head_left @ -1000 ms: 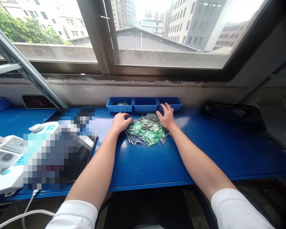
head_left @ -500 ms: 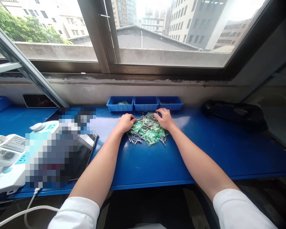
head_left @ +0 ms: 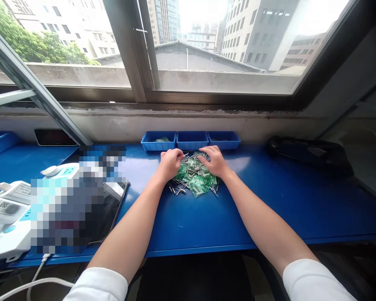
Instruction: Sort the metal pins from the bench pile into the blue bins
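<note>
A pile of thin metal rods and small green-tinted plastic packets (head_left: 199, 182) lies on the blue table. My left hand (head_left: 171, 163) is at the pile's upper left, its thumb and fingers pinched together; what is between them is too small to make out. Over the upper right of the pile is my right hand (head_left: 215, 161), thumb and fingers apart, with nothing visibly held. Just behind the hands stand three joined blue bins: the left bin (head_left: 158, 145) has green-tinted packets, the middle bin (head_left: 192, 145) shows its blue inside, and the right bin (head_left: 224, 144) contains a few thin pieces.
White power strips (head_left: 11, 234) with plugs and cables are at the left, beside a blurred patch and a dark flat item (head_left: 108, 209). A phone (head_left: 54, 137) leans near the metal post. A black bag (head_left: 310, 154) lies at the right. Another blue bin (head_left: 1, 142) is far left.
My left hand has moved slightly right and its fingers have closed into a pinch. My right hand has shifted slightly left over the pile. The view has tilted up a little.
</note>
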### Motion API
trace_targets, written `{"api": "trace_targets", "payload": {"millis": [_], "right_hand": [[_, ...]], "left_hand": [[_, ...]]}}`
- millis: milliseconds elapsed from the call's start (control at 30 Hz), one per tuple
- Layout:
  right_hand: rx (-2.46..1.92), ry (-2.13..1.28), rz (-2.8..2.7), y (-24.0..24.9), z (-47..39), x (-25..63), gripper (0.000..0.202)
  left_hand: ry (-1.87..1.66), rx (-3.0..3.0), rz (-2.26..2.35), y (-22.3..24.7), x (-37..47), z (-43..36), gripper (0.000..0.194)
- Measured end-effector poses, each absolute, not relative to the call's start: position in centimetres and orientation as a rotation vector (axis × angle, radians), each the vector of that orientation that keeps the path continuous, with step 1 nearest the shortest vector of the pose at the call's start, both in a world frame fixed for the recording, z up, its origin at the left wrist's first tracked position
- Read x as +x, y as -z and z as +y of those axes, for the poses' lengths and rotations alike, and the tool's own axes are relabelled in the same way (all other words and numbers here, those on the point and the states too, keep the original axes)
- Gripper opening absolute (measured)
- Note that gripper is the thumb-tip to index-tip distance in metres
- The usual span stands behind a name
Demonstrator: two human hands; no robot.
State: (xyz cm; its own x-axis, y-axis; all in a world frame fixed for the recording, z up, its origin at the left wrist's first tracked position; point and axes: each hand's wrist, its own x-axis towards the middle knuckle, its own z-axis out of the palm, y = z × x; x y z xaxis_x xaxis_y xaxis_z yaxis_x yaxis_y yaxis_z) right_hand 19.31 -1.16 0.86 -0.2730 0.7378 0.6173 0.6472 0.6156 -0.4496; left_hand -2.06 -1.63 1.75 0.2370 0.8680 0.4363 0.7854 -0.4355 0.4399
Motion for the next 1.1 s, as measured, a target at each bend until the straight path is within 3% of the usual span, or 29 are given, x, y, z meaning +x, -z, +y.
{"api": "trace_targets", "payload": {"millis": [200, 533, 633, 900, 1000, 1100], "right_hand": [[-0.941, -0.322, -2.059, -1.8, -2.6, 17.9, 0.024], [-1.05, -0.311, -1.975, -1.9, -2.9, 17.7, 0.028], [-1.013, -0.496, -1.85, -2.1, -3.2, 17.6, 0.022], [-0.885, -0.96, -1.609, -2.4, -3.3, 17.8, 0.029], [-0.944, -0.836, -1.59, -2.6, -2.8, 18.3, 0.028], [-1.157, -0.458, -1.597, -2.5, -2.0, 19.1, 0.032]], "left_hand": [[-1.082, 2.487, 1.257, -2.1, -0.4, -3.0, 0.016], [-1.278, 2.465, 1.228, -1.9, -0.3, -3.0, 0.015], [-1.331, 2.445, 1.264, -1.7, -0.2, -2.9, 0.017], [-1.406, 2.381, 1.254, -1.5, -0.1, -2.8, 0.016], [-1.409, 2.351, 1.339, -1.7, -0.3, -2.5, 0.028], [-1.426, 2.244, 1.51, -1.9, -1.4, -1.9, 0.036]]}}
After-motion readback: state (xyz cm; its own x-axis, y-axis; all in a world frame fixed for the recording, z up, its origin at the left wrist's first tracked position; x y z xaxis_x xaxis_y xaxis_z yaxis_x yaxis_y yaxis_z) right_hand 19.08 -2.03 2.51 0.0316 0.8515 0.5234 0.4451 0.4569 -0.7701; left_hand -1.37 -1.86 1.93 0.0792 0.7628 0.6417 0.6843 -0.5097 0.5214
